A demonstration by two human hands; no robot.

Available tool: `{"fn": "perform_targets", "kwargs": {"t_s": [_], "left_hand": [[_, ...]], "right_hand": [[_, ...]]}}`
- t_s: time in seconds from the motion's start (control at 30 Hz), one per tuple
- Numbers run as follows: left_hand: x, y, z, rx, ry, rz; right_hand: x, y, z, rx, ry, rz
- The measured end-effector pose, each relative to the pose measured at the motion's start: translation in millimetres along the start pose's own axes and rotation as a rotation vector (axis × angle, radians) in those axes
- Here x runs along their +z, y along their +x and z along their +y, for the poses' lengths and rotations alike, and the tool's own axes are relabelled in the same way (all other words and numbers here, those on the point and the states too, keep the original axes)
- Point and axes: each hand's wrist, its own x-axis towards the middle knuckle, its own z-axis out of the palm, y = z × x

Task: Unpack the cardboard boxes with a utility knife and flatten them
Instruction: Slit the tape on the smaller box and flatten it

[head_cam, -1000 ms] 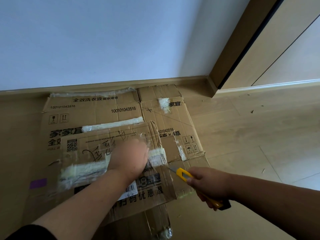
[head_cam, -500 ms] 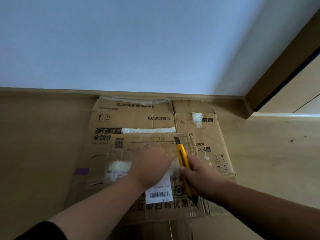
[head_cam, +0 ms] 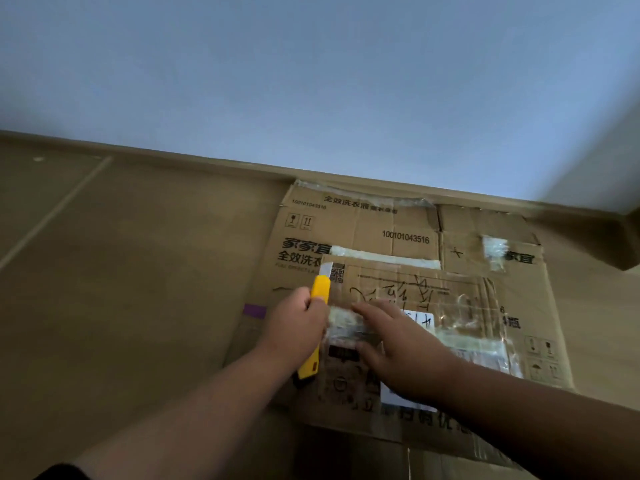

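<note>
We find the smaller taped box (head_cam: 408, 327) lying flat on the larger flattened box (head_cam: 363, 230), which rests on the floor (head_cam: 131, 271) with its far edge against the skirting board (head_cam: 207, 161).

Handling: we judge the cardboard light and stiff across its panels but ready to fold at the creases. The clear tape (head_cam: 460, 306) over it looks glossy, so we expect a palm to slide there. We advise holding it down on bare board, well apart from the cutting line.

Hands, relative to the smaller box: the left hand (head_cam: 298, 329) is closed around the yellow utility knife (head_cam: 320, 289) at the box's left edge. The exposed blade points toward the skirting board and reaches the box's far left corner. The right hand (head_cam: 401, 348) lies open on top of the box, fingers spread, pressing near its left end, just beside the knife hand. We judge that closeness a cut hazard.
</note>
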Motion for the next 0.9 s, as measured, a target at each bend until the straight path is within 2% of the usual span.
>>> {"fn": "perform_targets", "kwargs": {"t_s": [0.1, 0.23, 0.57, 0.9], "left_hand": [[-21, -2, -29, -0.011, 0.024, 0.037], [-37, -11, -58, -0.066, 0.078, -0.034], [-35, 1, -63, 0.006, 0.236, -0.178], [-37, -4, -68, 0.081, 0.273, -0.214]], "right_hand": [[9, 17, 9, 0.0, -0.296, -0.023], [26, 30, 27, -0.009, -0.485, -0.086], [47, 34, 31, -0.029, -0.621, 0.014], [49, 35, 33, -0.045, -0.62, -0.011]]}}
